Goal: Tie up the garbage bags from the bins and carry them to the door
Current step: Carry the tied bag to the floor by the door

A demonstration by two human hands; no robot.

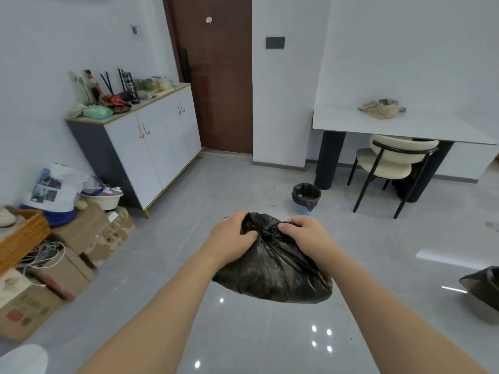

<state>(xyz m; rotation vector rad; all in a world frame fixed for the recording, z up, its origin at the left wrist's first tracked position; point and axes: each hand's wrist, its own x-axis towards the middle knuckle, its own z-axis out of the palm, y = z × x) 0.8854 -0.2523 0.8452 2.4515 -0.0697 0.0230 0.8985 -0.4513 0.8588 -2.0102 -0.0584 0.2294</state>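
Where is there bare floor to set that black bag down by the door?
Bare tile runs from the garbage bag, held by left hand and right hand, to the door, between the cabinet and the small bin. The left side is crowded with cardboard boxes.

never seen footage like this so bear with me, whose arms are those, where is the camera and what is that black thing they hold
There is no machine here. The one picture comes from a camera worn on a person's head, looking forward and down, so the arms are that person's own. The left hand and right hand each pinch the gathered neck of a filled black garbage bag, held above the grey floor. Ahead stands a small lined bin beside a white table, and farther back the brown door.
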